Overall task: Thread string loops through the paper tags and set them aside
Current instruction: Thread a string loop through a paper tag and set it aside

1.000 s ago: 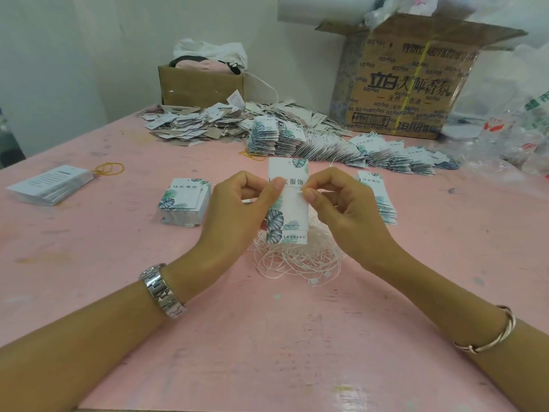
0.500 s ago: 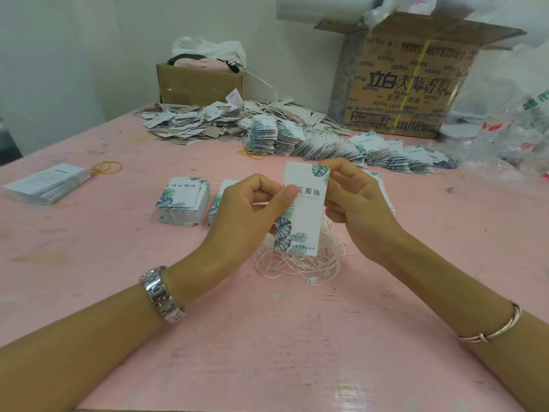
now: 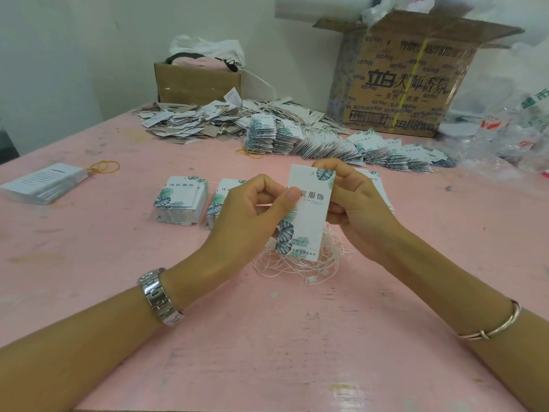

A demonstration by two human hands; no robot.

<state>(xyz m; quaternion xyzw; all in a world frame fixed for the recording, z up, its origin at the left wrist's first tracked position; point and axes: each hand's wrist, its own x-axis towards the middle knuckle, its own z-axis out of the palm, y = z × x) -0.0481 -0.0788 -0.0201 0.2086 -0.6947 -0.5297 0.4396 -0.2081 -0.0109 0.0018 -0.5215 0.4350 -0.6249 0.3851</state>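
A white paper tag (image 3: pixel 309 212) with green leaf prints and a small hole near its top is held upright above the pink table. My left hand (image 3: pixel 252 215) pinches its left edge with the thumb on the front. My right hand (image 3: pixel 353 203) grips its right edge and top from behind. A tangle of white string loops (image 3: pixel 300 263) lies on the table right under the tag. Two stacks of unthreaded tags (image 3: pixel 181 200) sit to the left of my hands. Whether a string runs through the hole cannot be made out.
Rows of finished tags (image 3: pixel 332 147) and a loose heap of tags (image 3: pixel 196 120) fill the far side. A stack of white cards (image 3: pixel 44 182) and yellow rubber bands (image 3: pixel 104 167) lie at left. Cardboard boxes (image 3: pixel 410 81) and plastic bags (image 3: pixel 505 126) stand behind.
The tag has been lifted a little and tilted to the right. My right hand moved from pinching at the tag's front to gripping its right edge from behind.
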